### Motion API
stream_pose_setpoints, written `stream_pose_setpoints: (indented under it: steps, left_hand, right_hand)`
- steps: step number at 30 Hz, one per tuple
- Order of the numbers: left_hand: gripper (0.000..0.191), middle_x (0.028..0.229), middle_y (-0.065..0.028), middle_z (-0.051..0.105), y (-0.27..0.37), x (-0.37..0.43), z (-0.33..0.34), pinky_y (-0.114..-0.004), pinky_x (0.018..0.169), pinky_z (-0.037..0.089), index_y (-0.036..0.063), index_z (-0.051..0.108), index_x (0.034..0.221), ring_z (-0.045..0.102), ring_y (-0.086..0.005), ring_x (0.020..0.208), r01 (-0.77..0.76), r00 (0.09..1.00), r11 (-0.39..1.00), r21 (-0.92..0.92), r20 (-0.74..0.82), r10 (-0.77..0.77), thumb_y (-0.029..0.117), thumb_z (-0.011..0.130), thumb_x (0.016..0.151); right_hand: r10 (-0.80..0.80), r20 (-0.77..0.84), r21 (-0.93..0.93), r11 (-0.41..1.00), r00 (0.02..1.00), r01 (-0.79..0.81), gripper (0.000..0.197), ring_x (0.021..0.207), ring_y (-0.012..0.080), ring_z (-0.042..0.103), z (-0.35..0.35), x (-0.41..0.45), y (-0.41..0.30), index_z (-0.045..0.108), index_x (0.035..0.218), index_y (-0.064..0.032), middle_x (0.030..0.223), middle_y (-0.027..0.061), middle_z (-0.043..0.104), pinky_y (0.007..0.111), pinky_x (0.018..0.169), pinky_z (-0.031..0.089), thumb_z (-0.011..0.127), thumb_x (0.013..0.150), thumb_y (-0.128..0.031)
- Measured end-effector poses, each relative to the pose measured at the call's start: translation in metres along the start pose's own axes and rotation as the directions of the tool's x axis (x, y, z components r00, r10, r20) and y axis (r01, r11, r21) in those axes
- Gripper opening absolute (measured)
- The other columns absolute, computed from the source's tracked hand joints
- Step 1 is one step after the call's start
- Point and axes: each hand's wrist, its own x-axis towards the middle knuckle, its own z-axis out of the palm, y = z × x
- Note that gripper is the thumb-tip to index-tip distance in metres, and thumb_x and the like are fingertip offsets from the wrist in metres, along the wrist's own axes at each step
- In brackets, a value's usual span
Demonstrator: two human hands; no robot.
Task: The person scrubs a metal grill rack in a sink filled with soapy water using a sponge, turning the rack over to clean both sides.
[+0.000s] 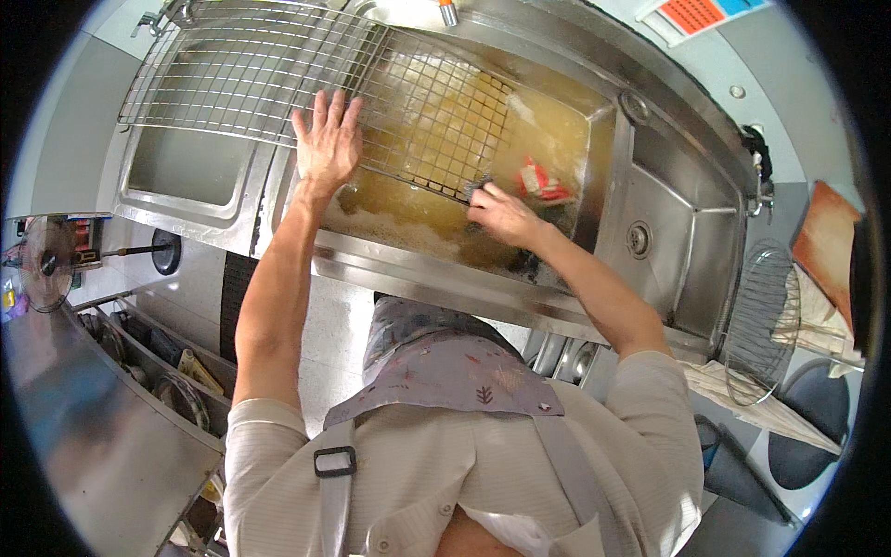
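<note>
A large metal wire rack lies slantwise across the stainless steel sinks. Its right part rests in or just over the cloudy yellowish water of the middle basin. My left hand presses flat on the rack's near edge, fingers spread. At the rack's near right corner, my right hand grips a grey scouring pad, probably steel wool, against the wires. Just right of that hand, a red and white object sits in the water; its kind is unclear.
Greyish water fills the left basin. The right basin has a drain strainer. A faucet stands at the back left corner. An oval wire basket hangs at the right. A steel counter and a fan are at the left.
</note>
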Motion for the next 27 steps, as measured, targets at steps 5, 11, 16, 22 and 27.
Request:
stream_pose_setpoints:
  steps: [5,11,16,22,27]
  left_hand:
    - [0.054,0.159,-0.0117,0.041,-0.003,-0.001,0.004,-0.069,0.116,0.019,0.017,0.046,0.151,0.03,-0.0359,0.151,0.017,1.0,1.0,0.002,-0.02,-0.017,0.028,0.048,0.099]
    - [0.055,0.16,-0.0127,0.04,0.008,0.009,-0.005,-0.071,0.115,0.02,0.0172,0.043,0.153,0.029,-0.0372,0.151,-0.028,0.999,0.999,-0.023,0.016,0.029,0.03,0.049,0.1]
    - [0.053,0.161,-0.0119,0.038,0.0,0.002,-0.001,-0.07,0.117,0.018,0.0165,0.045,0.152,0.026,-0.0367,0.152,0.009,1.0,1.0,-0.001,0.018,-0.009,0.029,0.047,0.1]
    - [0.055,0.161,-0.0126,0.037,-0.003,0.001,0.003,-0.071,0.117,0.018,0.0166,0.042,0.153,0.026,-0.0371,0.153,0.006,0.999,1.0,-0.018,0.044,-0.005,0.029,0.048,0.1]
    - [0.056,0.161,-0.0128,0.038,0.008,0.011,-0.007,-0.069,0.118,0.018,0.0167,0.042,0.153,0.026,-0.0369,0.152,-0.035,0.998,0.999,-0.026,0.055,0.036,0.029,0.05,0.099]
  right_hand:
    - [0.395,-0.154,0.367,0.874,0.906,-0.319,0.021,0.102,0.0256,0.055,-0.05,0.051,-0.028,0.065,0.11,-0.0058,0.108,0.0105,0.057,0.04,0.088,0.052,0.073,0.091,-0.012]
    - [0.208,-0.443,0.195,0.972,0.872,-0.132,0.022,0.102,0.0243,0.054,-0.001,0.145,-0.052,0.063,0.113,-0.0063,0.108,0.0099,0.056,0.039,0.088,0.053,0.07,0.095,-0.017]
    - [0.254,-0.382,0.123,0.967,0.888,-0.224,0.018,0.109,0.0364,0.058,0.033,0.001,0.024,0.063,0.108,-0.0038,0.11,0.016,0.058,0.046,0.094,0.051,0.063,0.091,-0.001]
    - [0.428,-0.325,0.024,0.895,0.843,-0.445,0.019,0.096,0.0242,0.059,-0.016,0.05,0.014,0.06,0.11,0.0004,0.104,0.0149,0.058,0.042,0.087,0.056,0.065,0.092,-0.004]
    - [0.313,-0.467,0.224,0.947,0.827,-0.231,0.011,0.104,0.0243,0.05,-0.019,0.184,-0.037,0.059,0.108,-0.0033,0.108,0.0104,0.052,0.041,0.091,0.05,0.059,0.1,-0.011]
